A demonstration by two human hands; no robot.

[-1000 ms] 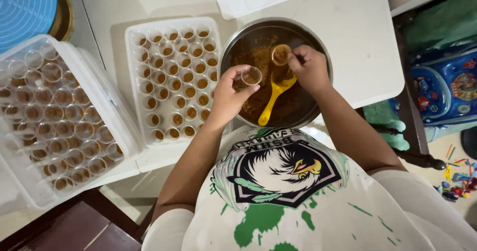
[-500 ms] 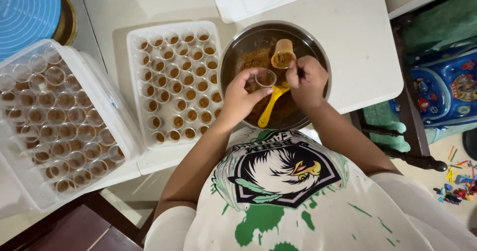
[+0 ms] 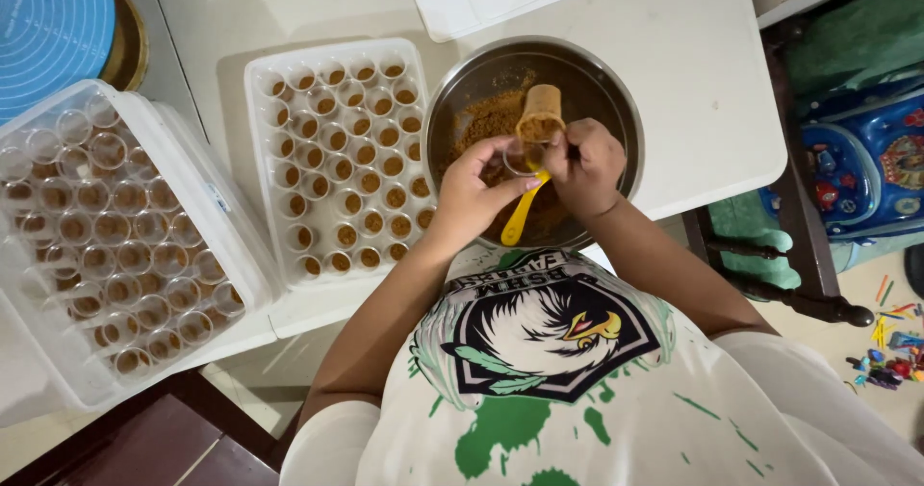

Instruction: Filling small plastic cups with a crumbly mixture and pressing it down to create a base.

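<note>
1. A white table (image 3: 693,72) carries everything; a white lid (image 3: 481,0) lies at its far edge.
2. At the left stands a clear plastic box (image 3: 207,207) packed with small filled cups, and just beside it a white tray (image 3: 258,159) of the same cups in rows, each holding brown powder.
3. A round steel bowl (image 3: 616,101) sits to the right of the tray, with brown powder (image 3: 486,115) heaped on its far side.
4. The right hand (image 3: 589,168) is over the bowl, fingers curled tight round the handle of a yellow measuring scoop (image 3: 539,120); its loaded head tips just above the cup, and its yellow handle end pokes out below the hands.
5. The left hand (image 3: 474,192) pinches a small clear cup (image 3: 520,159) between thumb and fingertips, held over the bowl and touching the scoop, right between both hands.
</note>
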